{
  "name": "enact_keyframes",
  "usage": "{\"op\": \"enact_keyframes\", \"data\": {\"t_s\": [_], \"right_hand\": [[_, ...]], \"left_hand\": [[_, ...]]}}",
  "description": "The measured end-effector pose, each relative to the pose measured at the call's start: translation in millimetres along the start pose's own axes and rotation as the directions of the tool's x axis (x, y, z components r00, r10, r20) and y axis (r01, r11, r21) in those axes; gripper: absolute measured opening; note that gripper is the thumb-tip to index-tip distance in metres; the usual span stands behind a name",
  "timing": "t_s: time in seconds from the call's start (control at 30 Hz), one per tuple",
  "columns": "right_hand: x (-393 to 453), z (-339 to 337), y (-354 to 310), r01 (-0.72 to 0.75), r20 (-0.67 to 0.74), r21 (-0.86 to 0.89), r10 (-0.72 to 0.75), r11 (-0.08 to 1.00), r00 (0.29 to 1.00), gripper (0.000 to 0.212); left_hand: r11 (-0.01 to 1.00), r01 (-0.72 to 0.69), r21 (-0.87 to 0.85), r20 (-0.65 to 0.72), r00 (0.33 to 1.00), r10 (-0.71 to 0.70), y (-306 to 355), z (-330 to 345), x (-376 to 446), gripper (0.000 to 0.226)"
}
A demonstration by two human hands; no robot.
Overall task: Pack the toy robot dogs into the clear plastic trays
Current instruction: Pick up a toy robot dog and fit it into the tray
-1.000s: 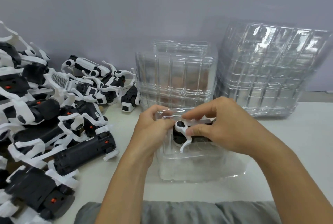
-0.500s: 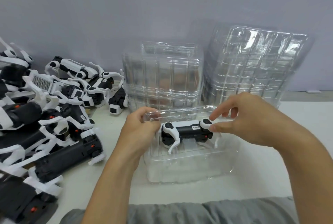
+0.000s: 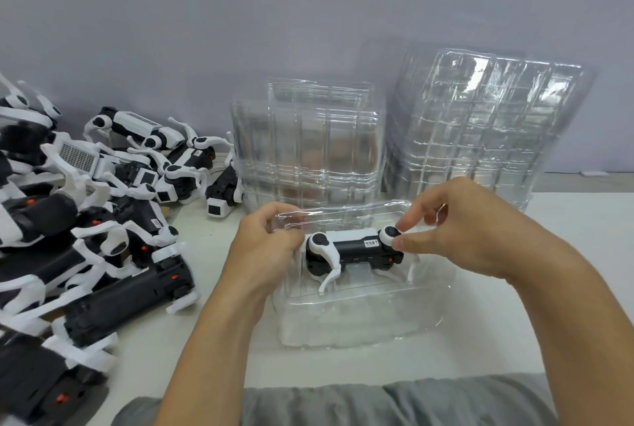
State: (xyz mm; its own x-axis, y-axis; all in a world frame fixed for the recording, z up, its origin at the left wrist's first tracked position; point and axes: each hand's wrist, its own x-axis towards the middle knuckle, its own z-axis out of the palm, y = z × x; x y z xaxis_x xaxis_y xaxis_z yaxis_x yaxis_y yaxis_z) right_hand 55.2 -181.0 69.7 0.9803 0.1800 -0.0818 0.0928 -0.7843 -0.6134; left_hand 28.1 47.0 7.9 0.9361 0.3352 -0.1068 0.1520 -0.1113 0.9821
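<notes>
right hand now lower, fingertips on toy dog

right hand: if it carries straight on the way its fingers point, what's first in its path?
The right hand points left, pinching the toy robot dog at its hip joint. Straight on runs along the dog's back to the left hand at the clear tray's far end; depth unclear.

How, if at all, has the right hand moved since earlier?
Yes. Against the clear tray, the right hand slid rightward, from the toy dog's left end to its right end.
</notes>
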Motion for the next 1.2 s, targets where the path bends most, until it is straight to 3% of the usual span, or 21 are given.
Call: {"op": "enact_keyframes", "data": {"t_s": [0.1,0.2,0.33,0.43,0.87,1.07,1.2], "right_hand": [[-1.0,-2.7,-3.1,0.03,0.036,-0.087,-0.027,0.996,0.999,0.02],[-1.8,-1.6,-11.4,0.135,0.034,-0.114,-0.132,0.984,0.991,0.027],[-3.4,23.1,-34.1,0.324,0.015,0.015,-0.324,0.946,0.946,0.026],[-2.4,46.7,-46.1,0.391,0.061,0.011,-0.39,0.921,0.919,0.024],[1.8,69.6,-47.8,0.359,-0.03,0.001,-0.359,0.933,0.933,0.02],[3.9,58.5,-41.1,0.383,0.01,0.052,-0.384,0.922,0.923,0.016],[5.5,25.7,-22.2,0.28,-0.059,0.011,-0.279,0.96,0.958,0.018]], "left_hand": [[1.0,-0.005,-0.01,-0.007,1.0,0.005,0.2,1.3,0.1,0.029],[0.998,0.002,-0.059,-0.009,1.0,-0.003,3.6,2.9,-0.7,0.009],[0.992,-0.011,-0.123,0.023,1.0,0.014,10.5,4.3,-2.9,0.022],[0.984,-0.021,-0.175,0.054,0.998,0.031,12.4,5.0,-4.6,0.021],[0.97,-0.009,-0.245,0.07,0.997,0.027,9.6,6.7,-3.1,0.023],[0.973,-0.012,-0.231,0.072,0.997,0.029,6.7,6.0,0.0,0.029],[0.975,-0.014,-0.223,0.034,0.999,0.022,4.3,6.8,1.4,0.021]]}}
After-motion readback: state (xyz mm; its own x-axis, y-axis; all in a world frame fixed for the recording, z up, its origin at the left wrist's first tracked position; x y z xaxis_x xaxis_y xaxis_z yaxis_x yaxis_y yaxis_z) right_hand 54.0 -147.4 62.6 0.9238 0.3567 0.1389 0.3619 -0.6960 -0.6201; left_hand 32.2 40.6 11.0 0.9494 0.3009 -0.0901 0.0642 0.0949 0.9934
